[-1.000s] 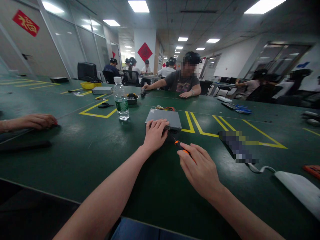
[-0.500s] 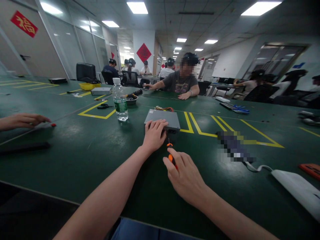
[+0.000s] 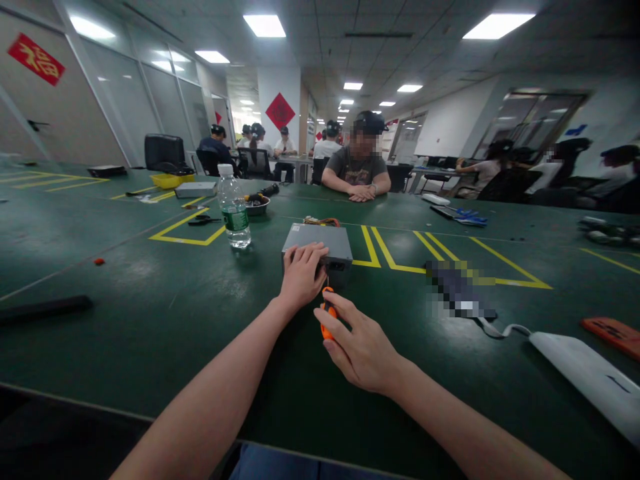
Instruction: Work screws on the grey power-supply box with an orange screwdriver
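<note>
Right hand (image 3: 364, 347) has a screwdriver (image 3: 328, 325) gripped just beside the left hand (image 3: 301, 272), which is kinda spread, unclenched, over a metal box (image 3: 336, 239).

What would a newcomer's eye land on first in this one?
Probably the bright orange-and-black screwdriver in the right hand, its shaft pointing toward the front of the grey metal box at the centre, where the left hand rests. Next might be the clear bottle with the green label, standing left of the box, and the red diamond decoration on the pillar behind.
</note>
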`<state>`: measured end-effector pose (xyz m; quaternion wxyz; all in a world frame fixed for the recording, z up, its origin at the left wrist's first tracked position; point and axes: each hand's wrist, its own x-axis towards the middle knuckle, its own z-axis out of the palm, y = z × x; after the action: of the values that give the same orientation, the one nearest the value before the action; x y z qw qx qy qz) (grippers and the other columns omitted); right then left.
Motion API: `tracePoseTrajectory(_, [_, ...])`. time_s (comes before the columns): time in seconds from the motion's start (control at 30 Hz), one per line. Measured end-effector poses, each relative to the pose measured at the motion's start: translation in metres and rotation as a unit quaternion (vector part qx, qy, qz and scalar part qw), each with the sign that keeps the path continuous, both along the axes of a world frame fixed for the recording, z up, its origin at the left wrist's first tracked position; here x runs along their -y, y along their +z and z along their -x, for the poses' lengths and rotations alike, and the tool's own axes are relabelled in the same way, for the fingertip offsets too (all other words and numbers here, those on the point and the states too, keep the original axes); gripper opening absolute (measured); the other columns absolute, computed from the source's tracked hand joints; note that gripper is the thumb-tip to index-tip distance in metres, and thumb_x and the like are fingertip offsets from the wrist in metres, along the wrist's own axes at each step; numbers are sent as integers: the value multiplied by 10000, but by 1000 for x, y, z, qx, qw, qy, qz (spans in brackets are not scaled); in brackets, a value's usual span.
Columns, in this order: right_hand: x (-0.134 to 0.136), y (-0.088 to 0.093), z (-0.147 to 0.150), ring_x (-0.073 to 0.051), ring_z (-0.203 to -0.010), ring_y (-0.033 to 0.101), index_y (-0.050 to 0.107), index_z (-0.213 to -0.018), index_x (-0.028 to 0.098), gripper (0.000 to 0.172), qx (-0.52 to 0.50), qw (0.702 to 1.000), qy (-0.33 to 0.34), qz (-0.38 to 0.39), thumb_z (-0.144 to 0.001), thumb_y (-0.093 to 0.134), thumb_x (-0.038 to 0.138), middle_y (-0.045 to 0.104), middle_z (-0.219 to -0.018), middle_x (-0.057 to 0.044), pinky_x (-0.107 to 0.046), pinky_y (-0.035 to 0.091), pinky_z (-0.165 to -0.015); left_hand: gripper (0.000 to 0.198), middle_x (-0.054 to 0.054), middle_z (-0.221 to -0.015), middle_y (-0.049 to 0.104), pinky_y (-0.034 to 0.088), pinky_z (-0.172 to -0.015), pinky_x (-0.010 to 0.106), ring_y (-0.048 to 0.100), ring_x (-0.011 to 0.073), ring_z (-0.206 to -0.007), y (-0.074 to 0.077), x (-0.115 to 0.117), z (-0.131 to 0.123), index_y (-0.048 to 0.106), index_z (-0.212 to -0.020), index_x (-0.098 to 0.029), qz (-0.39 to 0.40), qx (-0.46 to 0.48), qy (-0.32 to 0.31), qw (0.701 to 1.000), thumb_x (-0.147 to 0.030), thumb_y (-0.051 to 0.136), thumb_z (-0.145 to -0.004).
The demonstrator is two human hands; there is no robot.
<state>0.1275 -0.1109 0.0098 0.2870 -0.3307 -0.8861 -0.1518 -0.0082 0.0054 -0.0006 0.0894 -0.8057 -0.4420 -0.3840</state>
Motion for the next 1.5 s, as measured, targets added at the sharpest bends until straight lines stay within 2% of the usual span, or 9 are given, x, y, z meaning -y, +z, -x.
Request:
tracePoseTrajectory(0.17, [-2, -1, -1, -211, -983, 550, 461, -1134, 119, 317, -6, 999, 37, -9, -854, 443, 266, 523, -1189, -154, -346, 467, -787, 321, -9, -1251, 518, 182, -1042, 390, 408, 178, -1180, 0, 0, 0, 481, -1126, -261, 3, -2, -1, 1000, -215, 460, -809])
tracePoseTrajectory(0.37, [-4, -9, 2, -196, -939, 566, 487, -1012, 135, 285, -44, 997, 36, 46, -838, 493, 360, 562, -1125, -132, -339, 473, -785, 329, -4, -1259, 509, 183, -1044, 388, 396, 179, -1192, 1, 1, 0, 478, -1133, -258, 3, -8, 3, 1000, -209, 457, -808])
tracePoseTrajectory(0.57, [0, -4, 1, -205, -1043, 513, 422, -1230, 191, 374, 6, 994, 28, 107, -881, 395, 322, 462, -1221, -129, -346, 463, -819, 331, -8, -1250, 517, 174, -1049, 385, 405, 173, -1182, 1, 1, 0, 482, -1128, -262, 4, -5, 3, 1000, -201, 462, -803])
tracePoseTrajectory(0.73, [-1, -3, 1, -189, -969, 548, 488, -1130, 157, 299, -6, 998, 44, 41, -870, 435, 292, 511, -1197, -131, -325, 465, -793, 329, -6, -1254, 515, 180, -1047, 387, 404, 175, -1185, 1, 1, 0, 483, -1130, -261, 5, -3, 3, 1000, -204, 459, -806])
tracePoseTrajectory(0.93, [-3, -6, 1, -164, -785, 586, 516, -903, 141, 240, -57, 998, 23, 3, -827, 517, 368, 591, -1063, -123, -292, 478, -646, 329, -7, -1256, 512, 178, -1049, 392, 400, 177, -1191, 1, 1, 0, 486, -1128, -260, 9, -5, 5, 1000, -205, 455, -806])
tracePoseTrajectory(1.03, [-1, -6, 0, -194, -890, 570, 524, -986, 146, 291, -40, 999, 14, 33, -835, 490, 392, 551, -1096, -133, -316, 483, -712, 334, -4, -1258, 511, 180, -1049, 391, 398, 178, -1191, 1, 2, 0, 482, -1133, -258, 9, -8, 6, 1000, -206, 455, -804])
tracePoseTrajectory(1.17, [1, -3, 2, -220, -1033, 513, 459, -1191, 189, 341, 18, 998, 26, 58, -864, 421, 275, 451, -1211, -157, -338, 468, -786, 330, -4, -1255, 513, 189, -1042, 391, 400, 179, -1188, 1, 1, 0, 481, -1132, -256, 7, -8, 2, 1000, -208, 455, -806])
tracePoseTrajectory(1.37, [-2, -6, 4, -181, -877, 570, 512, -1037, 140, 235, -2, 999, 40, -15, -849, 467, 273, 526, -1156, -153, -309, 484, -727, 335, 1, -1256, 511, 184, -1046, 389, 403, 180, -1187, 1, 1, 0, 483, -1133, -259, 8, -8, 6, 1000, -205, 462, -803])
tracePoseTrajectory(1.5, [-3, -9, 3, -170, -834, 581, 490, -925, 143, 158, -42, 998, 36, -1, -835, 483, 272, 568, -1086, -137, -300, 491, -701, 327, 4, -1254, 513, 185, -1045, 391, 402, 180, -1188, 2, 2, 1, 485, -1132, -256, 5, -4, 1, 1000, -205, 448, -811])
